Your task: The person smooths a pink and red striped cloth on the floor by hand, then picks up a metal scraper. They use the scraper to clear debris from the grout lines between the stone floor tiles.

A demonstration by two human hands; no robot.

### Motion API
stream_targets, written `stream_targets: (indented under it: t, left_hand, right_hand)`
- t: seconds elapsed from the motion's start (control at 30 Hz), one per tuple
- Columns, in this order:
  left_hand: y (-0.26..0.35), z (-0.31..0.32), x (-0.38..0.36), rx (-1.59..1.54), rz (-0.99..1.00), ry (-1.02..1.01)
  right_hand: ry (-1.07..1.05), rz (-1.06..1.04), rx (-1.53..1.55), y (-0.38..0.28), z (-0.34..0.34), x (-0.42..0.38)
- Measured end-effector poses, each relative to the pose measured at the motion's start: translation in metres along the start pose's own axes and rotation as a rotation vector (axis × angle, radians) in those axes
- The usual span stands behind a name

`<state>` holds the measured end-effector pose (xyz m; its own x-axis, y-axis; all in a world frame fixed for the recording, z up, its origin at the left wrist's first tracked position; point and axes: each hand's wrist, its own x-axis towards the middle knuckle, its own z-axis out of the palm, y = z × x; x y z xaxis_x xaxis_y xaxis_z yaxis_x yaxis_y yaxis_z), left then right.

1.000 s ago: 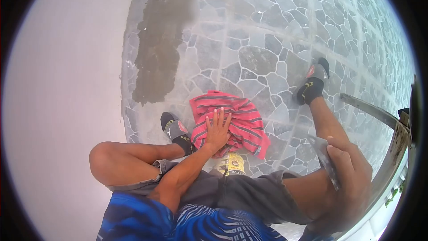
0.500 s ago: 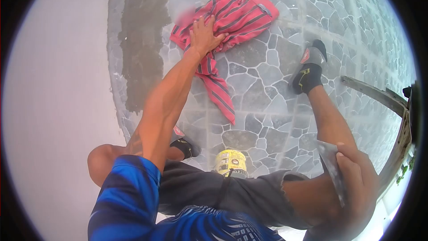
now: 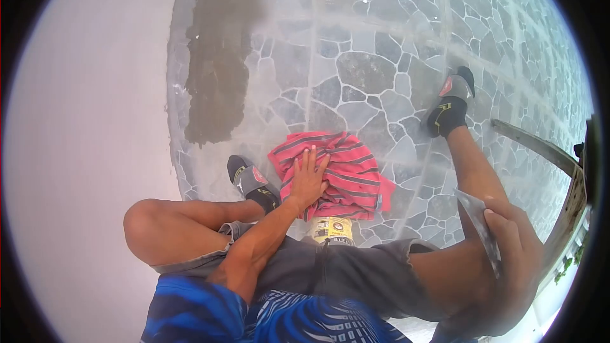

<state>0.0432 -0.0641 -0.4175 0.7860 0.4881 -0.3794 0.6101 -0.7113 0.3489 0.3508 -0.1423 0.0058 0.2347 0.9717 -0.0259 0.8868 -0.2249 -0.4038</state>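
Under my left hand (image 3: 307, 181) lies a red cloth (image 3: 346, 174) with dark stripes, bunched on the stone-patterned floor (image 3: 365, 73). The hand rests flat on it with fingers spread. Just below the cloth stands a yellow container (image 3: 333, 228), its top edge partly covered. At the right, by my knee, my right hand (image 3: 508, 235) holds a flat grey metal blade (image 3: 478, 225), gripped between thumb and fingers. Its handle, if any, is hidden by the hand.
A white wall (image 3: 89, 121) runs along the left. Beside it, a dark grey wet-looking patch (image 3: 219, 57) covers part of the floor. My feet in dark socks and sandals are on both sides. A curved wooden piece (image 3: 540, 146) stands at the right.
My left hand and the red cloth have moved down toward my body, near the yellow container, and the cloth is more bunched. My right hand keeps its hold on the blade.
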Motion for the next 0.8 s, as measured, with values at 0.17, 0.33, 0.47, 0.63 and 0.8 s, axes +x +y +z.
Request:
stream_targets:
  t: [0.17,0.33,0.47,0.63,0.8]
  left_hand:
    - [0.006,0.000,0.005,0.026,-0.038,0.034]
    - [0.000,-0.019,0.080,-0.001,-0.038,0.205]
    - [-0.030,-0.081,0.218,0.020,-0.008,0.304]
    - [-0.050,-0.155,0.330,0.004,-0.089,0.205]
    - [-0.032,-0.116,0.256,-0.086,-0.159,0.217]
  right_hand:
    - [-0.036,0.020,0.016,0.011,0.000,-0.002]
    - [-0.089,0.020,0.045,0.033,-0.002,-0.003]
    - [-0.111,-0.002,0.060,0.038,-0.001,-0.002]
    - [-0.086,0.008,0.063,0.031,-0.006,-0.005]
    - [0.037,0.061,0.002,0.000,-0.015,-0.002]
